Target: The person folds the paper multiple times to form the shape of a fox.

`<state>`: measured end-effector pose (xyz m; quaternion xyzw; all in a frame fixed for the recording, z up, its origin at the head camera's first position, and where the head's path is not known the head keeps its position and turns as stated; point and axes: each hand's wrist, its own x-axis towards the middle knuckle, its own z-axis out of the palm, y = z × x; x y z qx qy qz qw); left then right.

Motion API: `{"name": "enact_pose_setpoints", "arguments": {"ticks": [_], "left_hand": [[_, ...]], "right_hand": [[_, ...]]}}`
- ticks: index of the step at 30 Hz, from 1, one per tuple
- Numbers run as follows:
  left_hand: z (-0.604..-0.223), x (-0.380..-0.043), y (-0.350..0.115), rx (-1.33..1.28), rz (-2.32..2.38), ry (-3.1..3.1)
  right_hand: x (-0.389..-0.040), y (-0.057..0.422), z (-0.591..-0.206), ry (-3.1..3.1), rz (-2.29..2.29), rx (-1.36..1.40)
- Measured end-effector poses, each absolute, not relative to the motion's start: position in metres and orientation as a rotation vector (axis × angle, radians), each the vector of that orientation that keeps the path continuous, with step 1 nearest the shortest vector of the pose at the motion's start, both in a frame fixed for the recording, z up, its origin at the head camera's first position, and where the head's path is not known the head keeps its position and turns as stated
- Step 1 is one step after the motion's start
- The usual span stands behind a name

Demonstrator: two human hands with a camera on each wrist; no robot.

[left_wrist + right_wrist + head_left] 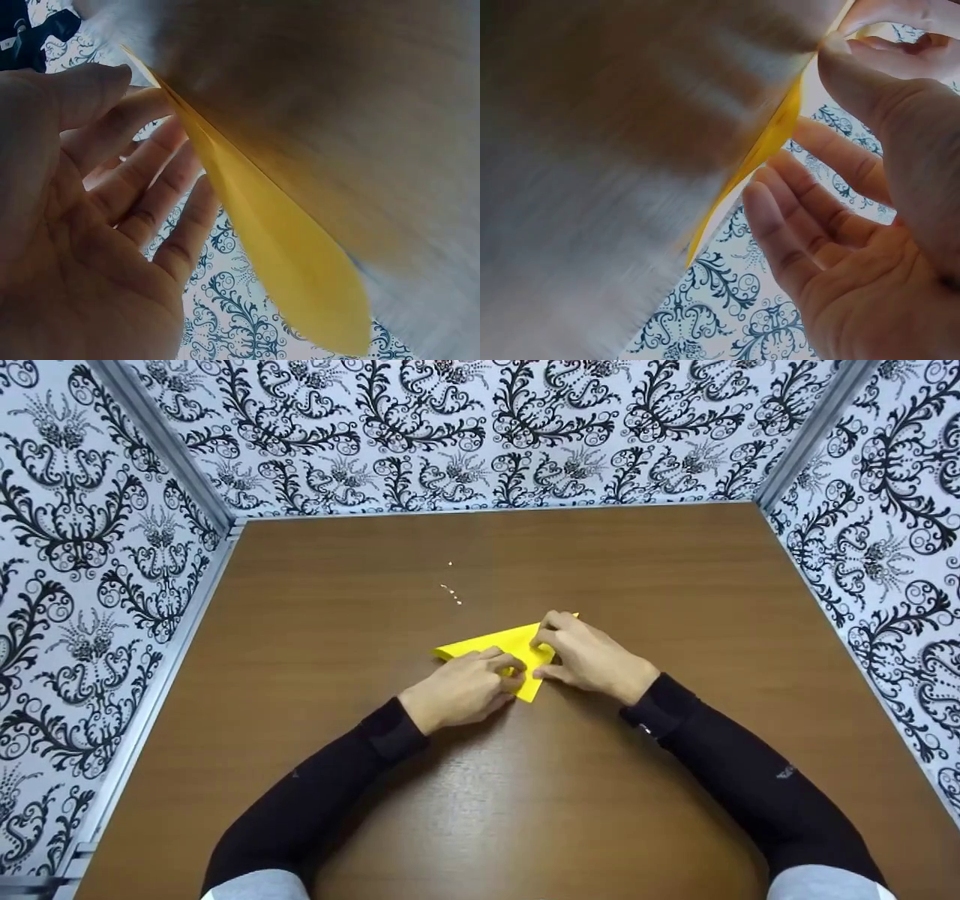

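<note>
A folded yellow sheet of paper (487,641) lies on the brown table, its left edge lifted slightly and one corner pointing toward the person. My left hand (465,686) rests on the near left part of the sheet with bent fingers. In the left wrist view the fingertips (196,191) touch the paper (292,255), and the thumb stands apart from it. My right hand (596,660) touches the right part, thumb and fingers spread apart. From the right wrist, the thumb tip (834,46) is at the edge of the paper (761,146), with fingertips against it. Folded layers underneath are hidden.
The wooden table (337,570) carries a few small pale specks (452,592) beyond the paper. Walls with a black and white scroll pattern (480,442) enclose the back and both sides, framed by grey metal posts (169,446).
</note>
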<state>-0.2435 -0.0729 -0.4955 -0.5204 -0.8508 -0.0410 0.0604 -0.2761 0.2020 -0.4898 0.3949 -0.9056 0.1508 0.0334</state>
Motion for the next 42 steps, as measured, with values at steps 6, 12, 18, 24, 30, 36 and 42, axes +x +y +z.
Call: {"name": "enact_pose_setpoints", "arguments": {"ticks": [6, 12, 18, 24, 30, 36, 42], "left_hand": [[-0.496, -0.246, -0.076, -1.583, -0.179, -2.577], [-0.496, -0.248, -0.080, -1.556, -0.221, -2.641], [-0.497, -0.246, -0.082, -1.571, -0.244, -2.616], [-0.497, -0.245, -0.081, -1.552, -0.229, -2.607], [-0.496, -0.247, -0.081, -1.530, -0.219, -2.647], [-0.495, -0.248, -0.082, -1.523, -0.189, -2.640], [-0.495, -0.247, -0.082, -1.518, -0.222, -2.666]], "right_hand": [[-0.268, 0.201, -0.486, -2.706, 0.501, 1.375], [-0.263, 0.201, -0.488, -2.687, 0.501, 1.437], [-0.258, 0.202, -0.491, -2.651, 0.331, 1.475], [-0.258, 0.205, -0.488, -2.616, 0.271, 1.592], [-0.259, 0.212, -0.486, -2.664, 0.211, 1.638], [-0.260, 0.215, -0.486, -2.714, 0.136, 1.575], [-0.262, 0.217, -0.489, -2.766, 0.083, 1.510]]}}
